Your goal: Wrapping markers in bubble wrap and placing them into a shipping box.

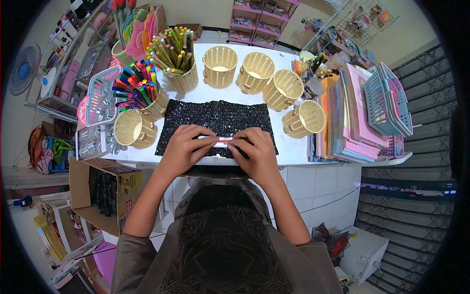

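Note:
My left hand [189, 149] and my right hand [256, 150] meet over a black textured mat [216, 115]. Between the fingertips of both is a slim white and red stick-like item [223, 140], perhaps a pen; fingers cover its ends. It lies crosswise, just above the mat's near part. Left of the mat, felt-tip markers [139, 86] fill a cream perforated basket [158, 106]. Behind them, a similar basket [185, 82] holds green-brown pens or pencils [176, 49].
More cream baskets [220, 70] curve around the mat on the white table [293, 156]. Stacked coloured paper or folders [341, 117] and a blue plastic basket [385, 101] occupy the right end. An opened cardboard box [128, 191] with black contents stands beside my left arm.

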